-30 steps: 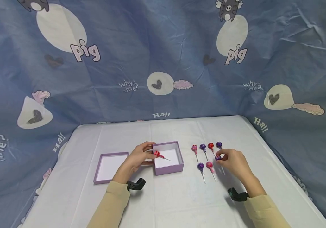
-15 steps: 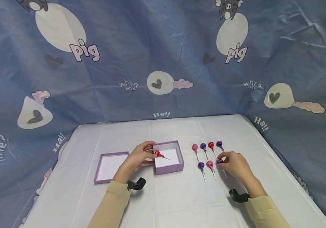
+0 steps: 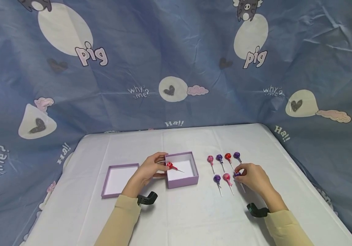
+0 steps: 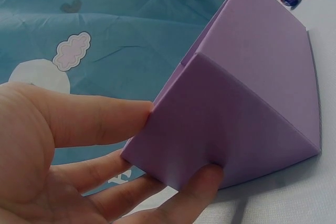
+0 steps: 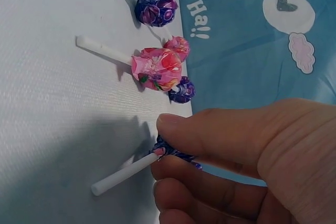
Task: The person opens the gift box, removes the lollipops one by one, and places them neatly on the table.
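Observation:
My left hand (image 3: 148,171) holds the left side of an open purple box (image 3: 183,182), its fingers spread against the wall and round the edges. Inside the white interior lies a red-wrapped lollipop (image 3: 170,166), near the left wall. Over on the right, my right hand (image 3: 254,176) pinches a purple-wrapped lollipop (image 5: 126,174) by its wrapped head; the white stick points out at or just above the cloth. Beside it lie a pink lollipop (image 3: 226,177) and a purple lollipop (image 3: 217,178). Fingers hide most of the held lollipop's head.
A back row holds a pink lollipop (image 3: 210,159), a purple one (image 3: 219,158), a red one (image 3: 227,156) and another purple one (image 3: 237,155). Left of the box lies its purple lid (image 3: 109,196), white inside up. White cloth (image 3: 188,218) covers the table; a blue printed curtain (image 3: 120,112) hangs behind.
My right hand has shifted slightly towards me and to the right with the purple lollipop, then stayed almost still. The left hand and the box have not moved.

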The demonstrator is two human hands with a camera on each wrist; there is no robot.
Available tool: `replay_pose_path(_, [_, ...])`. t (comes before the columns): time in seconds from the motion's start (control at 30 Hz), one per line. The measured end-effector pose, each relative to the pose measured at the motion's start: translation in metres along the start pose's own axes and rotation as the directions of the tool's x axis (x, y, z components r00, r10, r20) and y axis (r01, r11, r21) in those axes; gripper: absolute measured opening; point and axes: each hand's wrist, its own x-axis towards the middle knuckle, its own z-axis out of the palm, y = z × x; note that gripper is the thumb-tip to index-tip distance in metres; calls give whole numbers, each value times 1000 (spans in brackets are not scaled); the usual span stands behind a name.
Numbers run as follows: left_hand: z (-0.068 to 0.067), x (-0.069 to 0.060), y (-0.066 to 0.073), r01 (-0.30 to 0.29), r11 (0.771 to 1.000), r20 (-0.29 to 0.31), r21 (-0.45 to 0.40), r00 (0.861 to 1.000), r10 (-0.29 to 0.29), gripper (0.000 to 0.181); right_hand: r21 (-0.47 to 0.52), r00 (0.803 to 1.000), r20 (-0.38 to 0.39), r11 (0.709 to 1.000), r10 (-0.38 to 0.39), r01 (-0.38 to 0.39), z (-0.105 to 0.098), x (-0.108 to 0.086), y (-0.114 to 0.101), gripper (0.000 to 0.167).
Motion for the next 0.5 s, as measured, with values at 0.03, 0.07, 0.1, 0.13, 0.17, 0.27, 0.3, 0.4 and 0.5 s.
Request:
replay_pose_path(0.03, [0, 0, 0, 0, 1000, 1, 1, 1000, 0, 68, 0, 1000, 1, 1000, 3, -3, 1, 0, 0, 25])
replay_pose_path(0.07, [0, 0, 0, -1, 1000, 4, 1, 1000, 1, 68, 0, 1000, 2, 1000, 5, -5, 1, 1, 0, 25])
replay_pose_path(0.1, [0, 0, 0, -2, 1000, 6, 2, 1000, 2, 68, -1, 1000, 3, 1000, 6, -6, 2, 1, 1, 24])
replay_pose_path(0.13, [0, 0, -1, -4, 1000, 8, 3, 1000, 4, 68, -1, 1000, 5, 1000, 8, -8, 2, 1, 1, 24])
replay_pose_path(0.17, [0, 1, -1, -6, 1000, 8, 2, 1000, 6, 68, -2, 1000, 7, 1000, 9, -9, 2, 1, 1, 24])
replay_pose_path(0.27, [-1, 2, -2, -8, 1000, 12, 3, 1000, 8, 69, -5, 1000, 9, 1000, 10, -10, 3, 1, 1, 22])
replay_pose_path(0.3, [-1, 2, -2, -8, 1000, 10, 3, 1000, 8, 69, -5, 1000, 10, 1000, 12, -12, 4, 1, 1, 22])
replay_pose_path(0.4, [-1, 2, -2, -9, 1000, 7, 5, 1000, 8, 70, 0, 1000, 9, 1000, 22, -22, 4, 1, 0, 21])
replay_pose_path(0.5, [0, 1, -1, -2, 1000, 3, 5, 1000, 2, 69, 7, 1000, 6, 1000, 29, -29, 3, 2, 0, 22])
